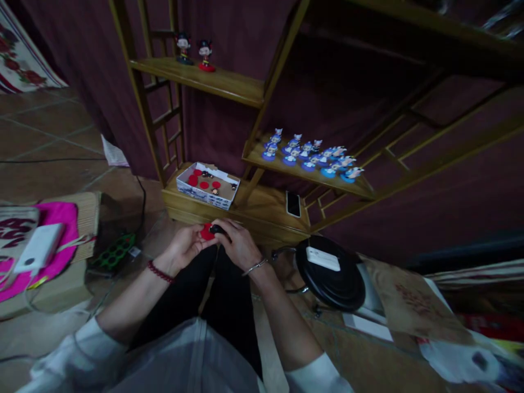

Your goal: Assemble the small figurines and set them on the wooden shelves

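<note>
My left hand (189,243) is closed on the edge of a red round base (207,232), held above my lap. With its fingers my right hand (236,243) grips a small dark figurine (216,229) against that base; the figurine's details are too small to make out. Just beyond my hands, an open box (204,199) holds several red round bases (203,185) and small dark-haired figurine parts (215,191). Two finished-looking figurines, one on a dark base (184,49) and one on a red base (206,54), stand on the upper left shelf.
A wooden display shelf (229,87) fills the front. Several blue-white figurines (311,155) stand on its middle board. A phone (293,203) lies on the lower board. At right is a black round stool (327,284) bearing a white object (323,258); at left, a white power bank (41,246) on pink cloth.
</note>
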`<state>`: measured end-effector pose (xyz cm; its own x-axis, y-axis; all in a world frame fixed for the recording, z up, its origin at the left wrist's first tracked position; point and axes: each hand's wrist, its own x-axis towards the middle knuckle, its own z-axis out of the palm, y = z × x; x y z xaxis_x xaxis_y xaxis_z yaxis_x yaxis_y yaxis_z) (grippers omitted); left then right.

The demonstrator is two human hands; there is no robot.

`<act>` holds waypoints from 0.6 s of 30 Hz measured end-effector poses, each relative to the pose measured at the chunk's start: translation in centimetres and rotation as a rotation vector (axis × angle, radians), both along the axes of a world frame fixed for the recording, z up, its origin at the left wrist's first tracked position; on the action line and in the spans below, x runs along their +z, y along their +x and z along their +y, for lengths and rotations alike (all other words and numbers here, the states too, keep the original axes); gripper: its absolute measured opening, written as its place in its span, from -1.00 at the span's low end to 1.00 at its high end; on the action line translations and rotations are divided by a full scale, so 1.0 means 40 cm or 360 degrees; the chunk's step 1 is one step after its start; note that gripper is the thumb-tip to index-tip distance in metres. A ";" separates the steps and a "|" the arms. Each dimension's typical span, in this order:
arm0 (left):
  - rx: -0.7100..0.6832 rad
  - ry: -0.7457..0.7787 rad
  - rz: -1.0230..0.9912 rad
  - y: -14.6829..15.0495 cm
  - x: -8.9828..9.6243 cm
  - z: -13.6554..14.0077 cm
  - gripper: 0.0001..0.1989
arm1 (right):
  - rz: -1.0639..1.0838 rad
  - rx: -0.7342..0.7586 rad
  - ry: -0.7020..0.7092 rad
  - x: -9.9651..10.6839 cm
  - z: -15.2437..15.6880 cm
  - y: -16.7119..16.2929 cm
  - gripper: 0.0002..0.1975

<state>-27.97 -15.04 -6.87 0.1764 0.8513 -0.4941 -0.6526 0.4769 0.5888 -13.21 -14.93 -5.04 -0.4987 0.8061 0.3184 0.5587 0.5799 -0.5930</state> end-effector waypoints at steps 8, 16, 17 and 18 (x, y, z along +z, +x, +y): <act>-0.0078 0.0053 0.0078 -0.097 -0.015 0.007 -0.80 | -0.0072 0.0004 0.0032 -0.016 -0.003 -0.080 -0.73; -0.0195 -0.0032 0.0201 -0.191 0.011 0.037 -0.80 | -0.0023 0.0011 0.0033 -0.029 0.019 -0.155 -0.76; -0.0210 -0.0053 0.0191 -0.202 0.017 0.043 -0.80 | -0.0003 0.0016 0.0028 -0.029 0.022 -0.161 -0.76; -0.0217 -0.0071 0.0179 -0.212 0.025 0.050 -0.80 | 0.0021 0.0020 0.0026 -0.030 0.024 -0.166 -0.76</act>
<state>-36.45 -13.03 -5.87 0.2305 0.7999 -0.5541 -0.5113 0.5841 0.6304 -19.86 -13.96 -6.23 -0.5046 0.7943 0.3382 0.5432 0.5966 -0.5907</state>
